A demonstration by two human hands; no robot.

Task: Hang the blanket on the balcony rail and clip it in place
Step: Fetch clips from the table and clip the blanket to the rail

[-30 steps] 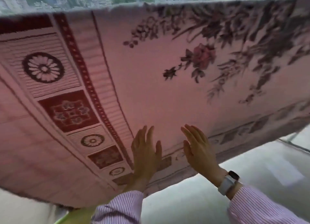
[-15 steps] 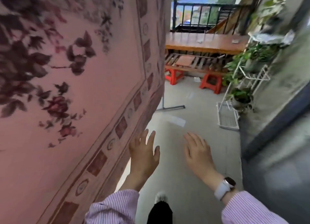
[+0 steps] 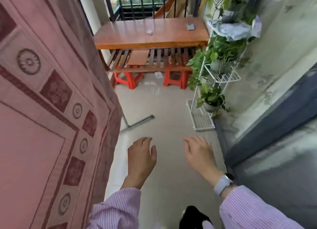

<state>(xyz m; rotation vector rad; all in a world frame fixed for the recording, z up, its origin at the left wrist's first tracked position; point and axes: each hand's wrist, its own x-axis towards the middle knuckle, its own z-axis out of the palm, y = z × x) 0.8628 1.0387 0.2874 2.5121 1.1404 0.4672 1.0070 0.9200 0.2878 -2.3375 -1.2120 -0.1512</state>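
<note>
The pink blanket (image 3: pixel 51 108) with dark red border squares and rosettes hangs down along the left side of the view; its top and the rail it hangs over are out of frame. My left hand (image 3: pixel 141 157) hovers over the floor just right of the blanket's edge, fingers apart, holding nothing. My right hand (image 3: pixel 199 153), with a watch at the wrist, is further right, also empty with spread fingers. Neither hand touches the blanket. Two small pale objects (image 3: pixel 149 32) (image 3: pixel 190 26) lie on the wooden table; I cannot tell what they are.
A wooden table (image 3: pixel 137 38) with a slatted lower shelf stands ahead against a black railing (image 3: pixel 133 4), over two red stools (image 3: pixel 129 78). A white plant rack (image 3: pixel 214 84) lines the right wall. A metal stand foot (image 3: pixel 137 122) lies on the tiled floor.
The view has swung from facing the hung blanket to looking along the balcony. Both hands have come off the blanket and now hover over the floor.
</note>
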